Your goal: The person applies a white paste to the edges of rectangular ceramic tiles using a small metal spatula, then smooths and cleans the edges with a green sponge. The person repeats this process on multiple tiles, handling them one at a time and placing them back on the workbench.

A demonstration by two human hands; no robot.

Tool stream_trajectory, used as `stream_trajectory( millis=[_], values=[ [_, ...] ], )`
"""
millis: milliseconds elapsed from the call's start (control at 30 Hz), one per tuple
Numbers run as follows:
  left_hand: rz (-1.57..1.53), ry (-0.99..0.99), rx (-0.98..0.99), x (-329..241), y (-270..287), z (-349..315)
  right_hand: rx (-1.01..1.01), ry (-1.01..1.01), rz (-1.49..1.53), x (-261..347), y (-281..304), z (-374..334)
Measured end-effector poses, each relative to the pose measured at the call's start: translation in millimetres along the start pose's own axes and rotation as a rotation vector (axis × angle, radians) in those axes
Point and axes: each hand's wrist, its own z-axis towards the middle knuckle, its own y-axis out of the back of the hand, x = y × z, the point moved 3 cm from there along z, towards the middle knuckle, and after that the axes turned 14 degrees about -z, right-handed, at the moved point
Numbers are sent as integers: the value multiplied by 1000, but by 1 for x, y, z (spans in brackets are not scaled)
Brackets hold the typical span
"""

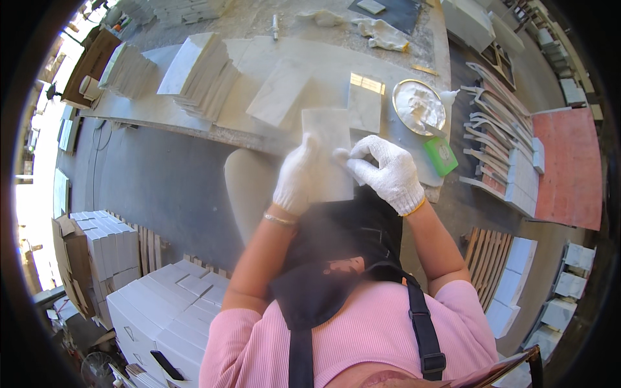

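My left hand (pixel 299 173), in a white knit glove, grips the left edge of a pale marble tile (pixel 331 129) held upright in front of my apron. At the tile's right edge is my right hand (pixel 387 169), gloved too, with fingers bent and pinched together; whatever is between them is too small or blurred to make out. Beyond, on the table, lie a loose tile (pixel 279 92) and a smaller one (pixel 365 111) with a gold-coloured strip on top. To the right stands a round gold-rimmed dish (pixel 396 97) of white paste, beside a green box (pixel 441 156).
Tile stacks (pixel 194 74) stand on the table's left side. Crumpled white gloves (pixel 380 33) lie at the back. White boxes (pixel 165 301) are piled at lower left, a dark phone (pixel 167 365) on them. Wooden pallets (pixel 491 265) and a red panel (pixel 568 167) are right.
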Motion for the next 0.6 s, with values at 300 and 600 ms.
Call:
stream_trajectory(
  millis=[300, 600],
  values=[
    [-53, 0, -119, -1, 1, 2, -143, 52, -30, -14, -4, 13],
    [-256, -2, -63, -4, -6, -6, -114, -262, -116, -53, -9, 116]
  ],
)
